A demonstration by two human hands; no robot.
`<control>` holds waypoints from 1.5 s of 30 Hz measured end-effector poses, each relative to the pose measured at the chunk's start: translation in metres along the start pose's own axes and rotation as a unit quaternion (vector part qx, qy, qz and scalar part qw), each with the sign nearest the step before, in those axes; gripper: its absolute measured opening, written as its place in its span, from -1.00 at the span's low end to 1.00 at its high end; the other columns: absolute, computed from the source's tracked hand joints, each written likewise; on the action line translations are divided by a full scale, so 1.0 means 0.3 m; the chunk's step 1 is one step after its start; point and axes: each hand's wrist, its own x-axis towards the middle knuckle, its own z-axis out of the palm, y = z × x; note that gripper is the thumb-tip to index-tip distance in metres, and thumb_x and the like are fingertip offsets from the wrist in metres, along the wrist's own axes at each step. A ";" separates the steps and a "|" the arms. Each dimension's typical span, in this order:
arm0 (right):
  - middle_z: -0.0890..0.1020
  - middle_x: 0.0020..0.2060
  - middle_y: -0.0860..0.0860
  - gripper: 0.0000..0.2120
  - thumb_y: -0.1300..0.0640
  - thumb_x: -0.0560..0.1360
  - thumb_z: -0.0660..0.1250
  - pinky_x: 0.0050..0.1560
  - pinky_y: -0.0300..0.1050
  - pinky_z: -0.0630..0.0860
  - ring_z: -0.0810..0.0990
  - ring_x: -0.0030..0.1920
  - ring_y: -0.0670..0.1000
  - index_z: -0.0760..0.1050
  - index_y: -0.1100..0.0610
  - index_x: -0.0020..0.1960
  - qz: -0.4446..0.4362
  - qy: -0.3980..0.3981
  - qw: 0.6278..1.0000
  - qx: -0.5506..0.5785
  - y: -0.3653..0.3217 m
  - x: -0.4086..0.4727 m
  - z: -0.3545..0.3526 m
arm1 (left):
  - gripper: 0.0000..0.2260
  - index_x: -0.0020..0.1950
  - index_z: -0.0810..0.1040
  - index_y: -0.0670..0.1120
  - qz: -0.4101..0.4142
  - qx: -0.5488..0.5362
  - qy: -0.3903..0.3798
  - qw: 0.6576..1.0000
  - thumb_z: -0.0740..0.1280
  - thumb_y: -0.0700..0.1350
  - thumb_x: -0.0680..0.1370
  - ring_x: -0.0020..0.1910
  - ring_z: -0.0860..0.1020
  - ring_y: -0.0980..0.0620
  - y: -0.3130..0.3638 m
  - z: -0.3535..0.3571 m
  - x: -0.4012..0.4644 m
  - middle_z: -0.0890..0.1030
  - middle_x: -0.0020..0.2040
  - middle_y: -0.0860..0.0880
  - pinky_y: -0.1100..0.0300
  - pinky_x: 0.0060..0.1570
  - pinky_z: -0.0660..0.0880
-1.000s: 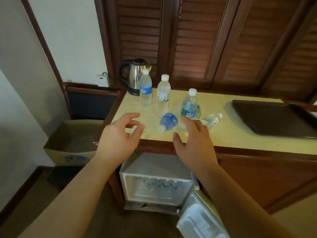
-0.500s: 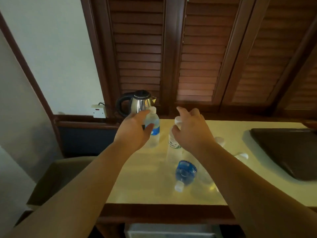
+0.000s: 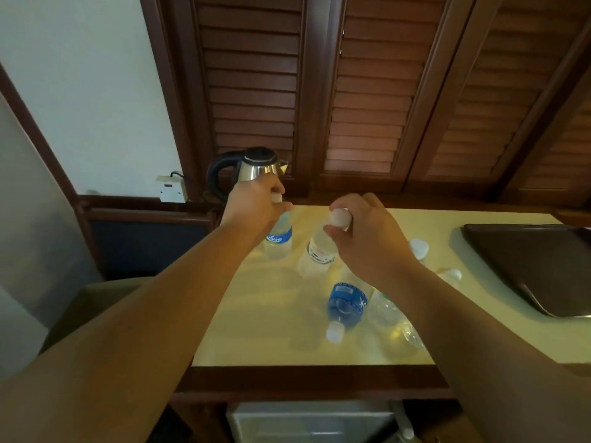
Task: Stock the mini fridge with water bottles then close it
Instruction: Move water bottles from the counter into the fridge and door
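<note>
Mostly hidden, left hand (image 3: 252,206) fingers and right hand (image 3: 367,238) fingers each grip a bottle's cap end.

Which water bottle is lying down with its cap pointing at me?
The dark blue-labelled bottle near the counter's front edge. It lies flat, cap toward you; the two gripped bottles stand upright.

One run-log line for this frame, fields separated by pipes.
step: picking bottles | left hand: grips blue-label bottle neck | right hand: grips white-label bottle cap | lying bottle: on counter
</note>
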 end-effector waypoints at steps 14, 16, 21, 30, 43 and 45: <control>0.49 -0.01 -0.09 -0.75 -0.03 0.56 0.40 -0.12 -0.52 0.37 0.51 -0.11 -0.16 0.55 -0.06 0.22 -0.095 0.056 0.990 0.088 0.005 -0.755 -0.306 | -0.64 0.25 0.63 0.06 0.087 0.060 0.123 0.987 0.42 0.19 0.53 -0.06 0.62 0.21 0.143 -0.331 -0.979 0.65 0.04 0.14 0.37 -0.06 0.54; 0.48 -0.05 -0.11 -0.76 -0.03 0.55 0.41 -0.10 -0.48 0.40 0.51 -0.11 -0.13 0.56 -0.05 0.20 -0.087 0.019 0.991 0.097 0.048 -0.879 -0.281 | -0.63 0.25 0.63 0.08 0.078 0.053 0.112 0.989 0.39 0.21 0.52 -0.02 0.63 0.26 0.131 -0.320 -1.129 0.65 0.05 0.15 0.37 -0.06 0.58; 0.46 -0.01 -0.19 -0.75 -0.03 0.50 0.43 -0.07 -0.47 0.44 0.51 -0.03 -0.19 0.54 -0.12 0.17 -0.036 -0.066 0.991 0.108 0.176 -1.142 -0.132 | -0.63 0.26 0.64 0.01 0.064 0.049 0.067 0.995 0.40 0.14 0.53 -0.06 0.63 0.32 0.028 -0.187 -1.420 0.65 0.05 0.14 0.41 -0.10 0.58; 0.45 0.01 -0.24 -0.69 -0.05 0.46 0.49 -0.11 -0.49 0.47 0.56 -0.08 -0.21 0.44 -0.25 0.10 0.040 -0.141 0.982 0.115 0.406 -1.341 0.358 | -0.65 0.18 0.69 -0.06 -0.023 0.015 0.078 0.997 0.44 0.13 0.51 -0.18 0.68 0.19 -0.311 0.196 -1.598 0.71 -0.09 0.04 0.28 -0.20 0.64; 0.46 0.12 -0.03 -0.72 0.03 0.56 0.44 0.03 -0.17 0.45 0.56 0.01 0.01 0.52 -0.03 0.24 0.035 -0.242 0.968 0.047 0.897 -1.436 1.301 | -0.63 0.21 0.68 -0.01 -0.097 -0.024 0.130 0.987 0.44 0.15 0.49 -0.04 0.65 0.24 -0.964 0.829 -1.730 0.65 -0.04 0.14 0.44 -0.05 0.57; 0.47 0.12 -0.01 -0.71 0.03 0.56 0.44 0.06 -0.12 0.51 0.56 0.00 0.01 0.53 0.01 0.26 0.014 -0.239 0.970 0.047 0.947 -1.427 1.402 | -0.66 0.22 0.67 0.00 -0.094 -0.025 0.119 0.988 0.48 0.09 0.50 -0.04 0.64 0.27 -1.061 0.898 -1.759 0.65 -0.03 0.15 0.48 -0.05 0.55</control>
